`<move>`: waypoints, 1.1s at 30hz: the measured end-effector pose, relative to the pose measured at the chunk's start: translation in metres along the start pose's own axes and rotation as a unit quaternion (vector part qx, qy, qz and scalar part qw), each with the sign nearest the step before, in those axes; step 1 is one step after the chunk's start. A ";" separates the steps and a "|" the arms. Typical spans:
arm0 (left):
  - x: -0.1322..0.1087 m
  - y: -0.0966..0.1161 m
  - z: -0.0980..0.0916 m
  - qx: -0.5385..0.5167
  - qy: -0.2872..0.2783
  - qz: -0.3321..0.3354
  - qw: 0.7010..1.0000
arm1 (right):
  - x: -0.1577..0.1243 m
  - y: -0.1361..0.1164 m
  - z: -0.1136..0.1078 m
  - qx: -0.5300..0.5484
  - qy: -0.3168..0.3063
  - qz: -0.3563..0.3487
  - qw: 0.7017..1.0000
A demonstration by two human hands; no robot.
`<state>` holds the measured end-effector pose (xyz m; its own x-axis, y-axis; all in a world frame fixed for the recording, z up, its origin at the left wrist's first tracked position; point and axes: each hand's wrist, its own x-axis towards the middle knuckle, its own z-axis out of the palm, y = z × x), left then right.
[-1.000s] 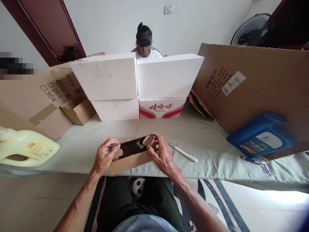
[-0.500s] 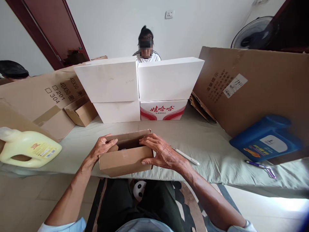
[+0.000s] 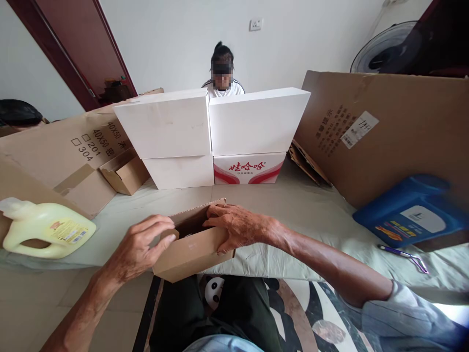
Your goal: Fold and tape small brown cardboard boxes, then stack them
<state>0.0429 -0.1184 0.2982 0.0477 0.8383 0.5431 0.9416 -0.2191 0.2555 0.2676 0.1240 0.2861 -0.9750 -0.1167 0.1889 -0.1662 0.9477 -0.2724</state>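
The open carton (image 3: 190,255) slants lengthwise between the hands, right hand (image 3: 240,226) clamped over its near wall, left hand (image 3: 141,247) at its left end, thumb and fingers apart.

Carton (image 3: 198,252), at the near edge of the cloth (image 3: 293,208); left hand (image 3: 141,247) at its left end, right hand (image 3: 238,227) over its right.
Jug (image 3: 54,227), far left.
Bottle (image 3: 388,205), far right, before a cardboard panel (image 3: 395,122).
Four boxes (image 3: 164,127), two upon two, behind the carton; person (image 3: 227,91) beyond.
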 end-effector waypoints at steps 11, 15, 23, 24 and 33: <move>0.009 -0.007 0.015 0.020 -0.168 0.012 0.985 | -0.034 -0.004 0.009 0.041 0.128 0.033 0.990; -0.005 -0.002 0.017 0.023 -0.130 -0.008 0.991 | -0.048 -0.006 0.018 0.068 0.203 0.042 0.976; -0.023 0.014 0.001 0.002 -0.178 -0.024 0.984 | -0.073 -0.022 0.039 0.053 0.232 0.080 0.968; -0.026 0.016 -0.002 0.000 -0.180 -0.023 0.983 | -0.077 -0.024 0.042 0.050 0.232 0.085 0.968; -0.056 0.011 0.001 0.025 -0.036 0.058 0.997 | -0.098 -0.037 0.066 0.037 0.257 0.086 0.962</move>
<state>0.0510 -0.1678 0.2697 0.1787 0.8428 0.5076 0.9438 -0.2926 0.1536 0.3597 0.0811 0.2151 -0.7903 0.2209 0.5715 -0.0372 0.9137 -0.4046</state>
